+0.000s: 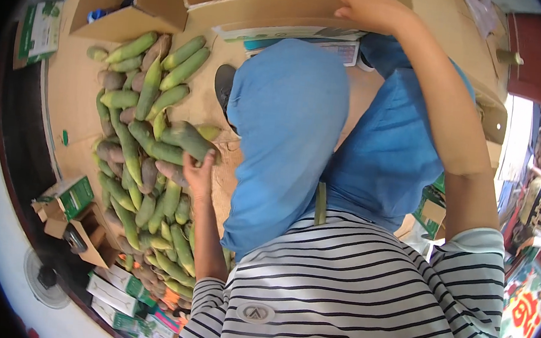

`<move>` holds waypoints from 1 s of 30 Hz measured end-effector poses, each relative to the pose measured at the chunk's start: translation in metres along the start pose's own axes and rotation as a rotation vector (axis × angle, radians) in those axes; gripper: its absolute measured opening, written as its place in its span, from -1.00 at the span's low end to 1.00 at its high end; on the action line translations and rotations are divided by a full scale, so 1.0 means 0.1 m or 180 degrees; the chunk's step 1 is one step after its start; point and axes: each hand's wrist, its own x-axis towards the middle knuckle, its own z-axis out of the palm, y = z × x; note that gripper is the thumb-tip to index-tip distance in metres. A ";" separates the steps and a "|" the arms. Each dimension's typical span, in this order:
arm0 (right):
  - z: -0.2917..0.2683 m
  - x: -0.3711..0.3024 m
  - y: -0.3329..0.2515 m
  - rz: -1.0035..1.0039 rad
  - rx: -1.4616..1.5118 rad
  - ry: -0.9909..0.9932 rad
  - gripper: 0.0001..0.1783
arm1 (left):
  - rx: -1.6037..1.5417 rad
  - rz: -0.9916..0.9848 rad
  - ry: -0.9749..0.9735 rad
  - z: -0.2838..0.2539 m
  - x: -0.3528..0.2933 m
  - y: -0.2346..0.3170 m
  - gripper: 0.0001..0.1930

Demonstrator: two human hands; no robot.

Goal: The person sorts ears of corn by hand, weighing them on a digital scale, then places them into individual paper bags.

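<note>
So from where I'm standing, this person's left hand (198, 174) has fingers and thumb wrapped around a fat green radish (185, 137), right over the inner side of a big radish pile (130, 152). The whole heap sprawls toward the left edge of the cardboard sheet (72, 101), with some brownish roots (148, 175) mixed in. Right hand (367, 7) is at the near rim of an open carton (266, 13), can't tell if it's gripping or just resting. Smaller open box (118, 22) sits by the sheet's top-left corner.
</note>
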 end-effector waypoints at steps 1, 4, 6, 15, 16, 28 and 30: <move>0.03 -0.01 0.01 0.0083 0.0012 0.0029 -0.51 | 0.0114 0.0396 0.0102 0.07 0.12 0.44 -0.59; 0.10 -0.02 0.03 0.0310 0.0219 0.0267 -0.57 | -0.0281 0.1258 0.0474 0.38 0.34 1.60 -0.59; 0.02 -0.05 -0.02 0.0465 0.0291 -0.0184 -0.67 | -0.0346 0.1825 0.0684 0.58 0.47 2.16 -0.61; 0.13 -0.07 0.15 0.0013 0.0370 0.0124 -0.75 | 0.0834 0.3115 -0.0293 1.65 0.96 3.27 -0.54; 0.15 -0.09 0.18 0.0036 0.0380 0.0131 -0.75 | 0.0833 0.3127 -0.0317 1.74 1.04 3.27 -0.54; -0.04 -0.22 0.09 0.0170 0.0324 -0.0054 -0.70 | 0.1612 0.2655 0.0087 1.08 1.10 2.53 -0.65; -0.05 -0.18 0.03 0.0167 0.0454 0.0021 -0.64 | 0.1818 0.2204 0.0422 0.58 1.13 1.95 -0.66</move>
